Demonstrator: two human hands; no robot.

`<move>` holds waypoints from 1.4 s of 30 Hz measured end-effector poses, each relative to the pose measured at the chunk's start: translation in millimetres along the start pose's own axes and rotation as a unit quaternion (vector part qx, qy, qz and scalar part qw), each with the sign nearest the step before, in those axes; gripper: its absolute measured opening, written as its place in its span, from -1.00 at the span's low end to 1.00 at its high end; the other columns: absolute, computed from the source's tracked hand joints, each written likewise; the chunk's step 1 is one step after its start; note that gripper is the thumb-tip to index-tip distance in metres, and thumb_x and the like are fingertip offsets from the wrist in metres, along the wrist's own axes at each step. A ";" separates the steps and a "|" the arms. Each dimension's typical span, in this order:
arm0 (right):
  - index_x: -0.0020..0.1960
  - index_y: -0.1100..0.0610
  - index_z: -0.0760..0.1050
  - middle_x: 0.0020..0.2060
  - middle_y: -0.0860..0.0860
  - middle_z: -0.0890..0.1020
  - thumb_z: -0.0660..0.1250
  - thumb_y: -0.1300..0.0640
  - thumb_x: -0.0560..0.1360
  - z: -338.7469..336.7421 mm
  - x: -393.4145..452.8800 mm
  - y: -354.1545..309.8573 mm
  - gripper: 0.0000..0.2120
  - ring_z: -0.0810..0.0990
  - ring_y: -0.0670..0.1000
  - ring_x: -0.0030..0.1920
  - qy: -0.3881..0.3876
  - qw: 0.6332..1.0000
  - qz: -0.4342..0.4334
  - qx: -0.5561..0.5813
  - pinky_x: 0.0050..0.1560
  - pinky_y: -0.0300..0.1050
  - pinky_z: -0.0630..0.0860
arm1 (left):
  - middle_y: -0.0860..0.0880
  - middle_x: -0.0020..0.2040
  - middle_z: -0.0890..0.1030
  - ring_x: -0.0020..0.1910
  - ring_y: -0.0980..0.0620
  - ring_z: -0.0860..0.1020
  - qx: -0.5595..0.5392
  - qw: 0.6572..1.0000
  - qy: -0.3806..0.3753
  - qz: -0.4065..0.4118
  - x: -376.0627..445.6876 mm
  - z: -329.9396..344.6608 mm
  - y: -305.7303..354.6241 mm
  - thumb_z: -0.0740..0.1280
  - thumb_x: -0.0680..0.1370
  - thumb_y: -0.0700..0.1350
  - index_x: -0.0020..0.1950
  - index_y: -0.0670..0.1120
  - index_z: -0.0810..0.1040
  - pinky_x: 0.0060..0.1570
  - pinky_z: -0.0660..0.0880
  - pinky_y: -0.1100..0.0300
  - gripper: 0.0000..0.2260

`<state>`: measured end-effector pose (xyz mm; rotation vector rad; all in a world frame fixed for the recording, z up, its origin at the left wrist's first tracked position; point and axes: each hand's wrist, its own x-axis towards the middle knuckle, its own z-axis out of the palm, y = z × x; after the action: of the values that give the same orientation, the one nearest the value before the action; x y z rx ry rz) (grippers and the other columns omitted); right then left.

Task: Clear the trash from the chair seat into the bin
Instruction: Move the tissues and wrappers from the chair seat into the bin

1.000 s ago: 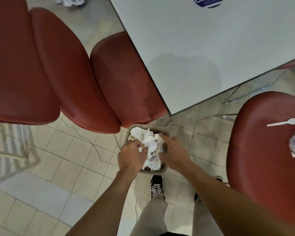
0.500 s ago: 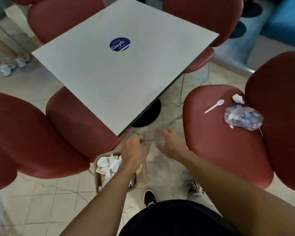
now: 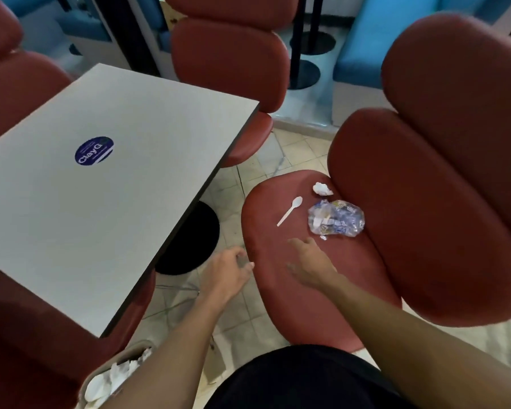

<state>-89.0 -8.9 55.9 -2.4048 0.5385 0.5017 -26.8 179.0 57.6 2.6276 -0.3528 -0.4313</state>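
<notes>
Both my hands empty: right hand (image 3: 310, 262) relaxed over chair seat (image 3: 281, 290), left hand (image 3: 229, 271) loosely curled off its edge. Crumpled wrapper (image 3: 335, 219), spoon (image 3: 290, 210), tissue wad (image 3: 322, 189) lie at seat back, bin (image 3: 115, 379) by my left arm. Wrapper prob light & crinkly, pinch mid-bulk. Table (image 3: 130, 202) sticker (image 3: 94, 150) reads "ClayG"

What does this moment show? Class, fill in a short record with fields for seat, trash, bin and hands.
seat: red chair seat, beside the grey table
trash on seat: white plastic spoon, crumpled clear wrapper, small paper wad
bin: bin on the floor at lower left, holding white paper
left hand: empty, at seat edge
right hand: empty, open over seat, near the wrapper
</notes>
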 end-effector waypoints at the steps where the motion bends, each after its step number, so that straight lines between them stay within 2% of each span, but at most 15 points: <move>1: 0.45 0.01 0.27 0.28 0.15 0.34 0.31 0.04 0.51 -8.8 4.7 7.7 -0.47 0.54 0.22 0.16 0.004 1.000 0.001 0.003 0.19 0.07 0.50 | 0.05 0.05 0.58 0.06 0.04 0.55 0.000 1.000 -0.001 0.006 8.3 3.0 11.4 0.38 0.48 0.10 0.14 0.05 0.56 0.03 0.50 0.13 -0.73; 4: 0.44 0.00 0.28 0.30 0.15 0.33 0.30 0.06 0.50 -32.5 19.7 29.1 -0.48 0.52 0.20 0.20 0.010 1.000 0.002 0.017 0.22 0.06 0.48 | 0.06 0.00 0.58 0.02 0.06 0.54 -0.013 1.000 0.005 0.004 32.9 10.7 45.0 0.40 0.47 0.06 0.11 0.04 0.58 -0.01 0.48 0.18 -0.75; 11: 0.41 0.03 0.32 0.27 0.14 0.35 0.31 0.08 0.49 -70.2 55.6 68.7 -0.51 0.52 0.18 0.18 0.019 0.999 0.029 0.037 0.20 -0.01 0.46 | 0.09 -0.06 0.57 -0.05 0.08 0.55 -0.014 1.000 -0.011 0.009 85.3 32.1 96.0 0.41 0.44 0.06 0.06 0.09 0.59 -0.02 0.52 0.15 -0.78; 18: 0.42 0.03 0.31 0.35 0.14 0.32 0.29 0.07 0.48 -76.4 95.4 91.8 -0.49 0.46 0.19 0.28 -0.001 0.993 0.097 0.068 0.25 0.02 0.43 | 0.07 -0.06 0.57 -0.05 0.03 0.55 0.002 0.997 -0.067 0.029 142.8 51.0 113.7 0.41 0.44 0.00 0.04 0.09 0.59 0.00 0.51 0.11 -0.82; 22: 0.41 0.04 0.31 0.34 0.16 0.33 0.27 0.10 0.50 -79.1 137.8 95.7 -0.51 0.49 0.20 0.23 0.016 0.989 0.121 0.086 0.20 0.00 0.42 | 0.06 -0.07 0.57 -0.04 -0.01 0.57 0.009 0.993 -0.104 0.058 186.8 69.0 116.4 0.41 0.44 -0.04 0.03 0.09 0.58 0.01 0.52 0.05 -0.82; 26: 0.46 0.05 0.26 0.37 0.14 0.30 0.27 0.10 0.52 -85.2 192.3 100.5 -0.48 0.40 0.14 0.33 0.035 0.982 0.144 0.113 0.27 -0.02 0.37 | 0.06 -0.02 0.54 0.01 -0.01 0.56 0.034 0.986 -0.137 0.093 237.1 91.3 120.7 0.39 0.47 -0.07 0.09 0.08 0.56 0.00 0.49 0.07 -0.79; 30: 0.44 -0.01 0.27 0.28 0.09 0.34 0.26 0.11 0.50 -83.7 248.6 107.9 -0.49 0.44 0.16 0.27 0.050 0.978 0.166 0.116 0.23 0.04 0.43 | 0.02 0.08 0.51 0.09 -0.05 0.53 0.043 0.978 -0.164 0.121 285.3 116.7 122.2 0.36 0.49 -0.10 0.19 0.06 0.52 0.02 0.46 0.07 -0.72; 35: 0.40 0.02 0.32 0.29 0.09 0.36 0.28 0.13 0.48 -74.2 308.3 122.2 -0.51 0.45 0.16 0.25 0.075 0.974 0.180 0.116 0.21 0.06 0.44 | 0.04 0.17 0.50 0.16 -0.04 0.50 0.057 0.968 -0.197 0.148 333.1 151.3 120.1 0.34 0.49 -0.12 0.26 0.08 0.49 0.05 0.50 0.03 -0.66; 39: 0.43 -0.01 0.30 0.32 0.07 0.36 0.27 0.14 0.47 -61.5 345.9 138.0 -0.46 0.36 0.15 0.31 0.095 0.976 0.176 0.088 0.30 0.05 0.37 | 0.06 0.29 0.45 0.24 0.00 0.45 0.074 0.960 -0.211 0.168 360.0 185.6 105.9 0.37 0.50 -0.09 0.36 0.08 0.42 0.10 0.47 0.09 -0.57; 42: 0.47 -0.04 0.26 0.42 0.07 0.27 0.27 0.15 0.48 -55.5 370.4 153.4 -0.42 0.24 0.13 0.42 0.096 0.977 0.177 0.072 0.36 0.07 0.32 | 0.05 0.38 0.35 0.30 0.00 0.41 0.096 0.952 -0.225 0.186 373.2 212.0 92.2 0.39 0.49 -0.08 0.46 0.08 0.30 0.16 0.45 0.12 -0.44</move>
<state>161.3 -249.8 -151.7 -2.2376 1.0632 0.3641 224.5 -100.9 -168.8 2.5360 -1.0638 -0.9025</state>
